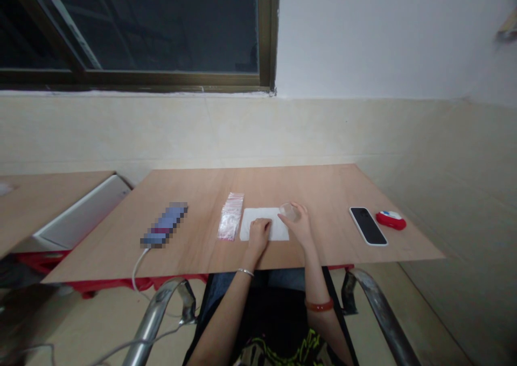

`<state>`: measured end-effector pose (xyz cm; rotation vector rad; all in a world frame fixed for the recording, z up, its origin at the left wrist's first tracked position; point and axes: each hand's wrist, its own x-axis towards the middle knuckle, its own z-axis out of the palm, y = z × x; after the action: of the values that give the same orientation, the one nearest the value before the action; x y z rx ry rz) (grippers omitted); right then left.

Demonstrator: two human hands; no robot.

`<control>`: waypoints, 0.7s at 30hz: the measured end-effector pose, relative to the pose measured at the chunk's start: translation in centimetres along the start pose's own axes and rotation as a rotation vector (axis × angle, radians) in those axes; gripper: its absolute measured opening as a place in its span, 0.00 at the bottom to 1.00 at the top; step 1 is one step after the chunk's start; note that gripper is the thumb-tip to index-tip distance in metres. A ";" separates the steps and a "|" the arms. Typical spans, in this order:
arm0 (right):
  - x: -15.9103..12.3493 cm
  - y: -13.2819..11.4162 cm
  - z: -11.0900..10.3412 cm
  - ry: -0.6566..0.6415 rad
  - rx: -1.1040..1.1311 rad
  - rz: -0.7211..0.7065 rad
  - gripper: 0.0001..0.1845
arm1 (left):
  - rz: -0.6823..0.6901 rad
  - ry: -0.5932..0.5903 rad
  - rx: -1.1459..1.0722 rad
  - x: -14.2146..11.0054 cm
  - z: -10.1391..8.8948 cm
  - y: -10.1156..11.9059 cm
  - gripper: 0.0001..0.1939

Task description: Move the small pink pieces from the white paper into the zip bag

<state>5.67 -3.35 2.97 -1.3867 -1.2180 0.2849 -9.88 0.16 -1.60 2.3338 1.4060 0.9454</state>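
A white sheet of paper or tissue lies flat near the front of the wooden table. My left hand rests on the sheet's front edge with its fingers curled under. My right hand sits at the sheet's right end, fingers pinched round a small clear round object; what it is stays too small to name. A clear plastic bag lies just left of the sheet.
A blurred blue device with a white cable lies at the left. A black phone and a red-and-white object lie at the right. A white box stands left of the table. Metal chair arms flank my lap.
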 end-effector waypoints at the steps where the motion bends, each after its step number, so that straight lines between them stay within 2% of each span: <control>1: 0.0 0.1 0.1 -0.004 -0.002 0.004 0.27 | 0.004 -0.003 -0.003 0.0 -0.1 0.0 0.11; 6: -0.2 0.1 0.3 -0.021 -0.003 0.016 0.27 | 0.055 -0.039 -0.024 0.2 0.0 0.6 0.11; 9: -0.2 -0.1 0.2 -0.030 -0.006 0.019 0.28 | 0.030 -0.038 -0.064 0.4 0.2 0.9 0.10; 12: -0.2 -0.2 0.0 -0.041 0.003 0.015 0.27 | -0.054 0.064 -0.192 0.7 -0.2 1.3 0.09; 15: -0.4 0.0 0.1 -0.049 -0.013 0.027 0.27 | -0.185 0.267 -0.346 1.2 -1.9 2.2 0.12; 17: -0.6 0.1 0.3 -0.054 -0.017 0.032 0.27 | -0.230 0.358 -0.404 1.6 -3.5 3.2 0.13; 19: -0.8 0.1 0.5 -0.069 -0.002 0.022 0.27 | -0.214 0.390 -0.434 2.0 -5.2 4.6 0.14; 21: -0.9 -0.1 0.7 -0.097 0.028 0.006 0.26 | -0.182 0.362 -0.459 2.3 -6.5 5.9 0.14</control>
<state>4.65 -3.63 2.46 -1.3660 -1.2849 0.3753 -9.28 -1.53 7.29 1.7313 1.3159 1.5021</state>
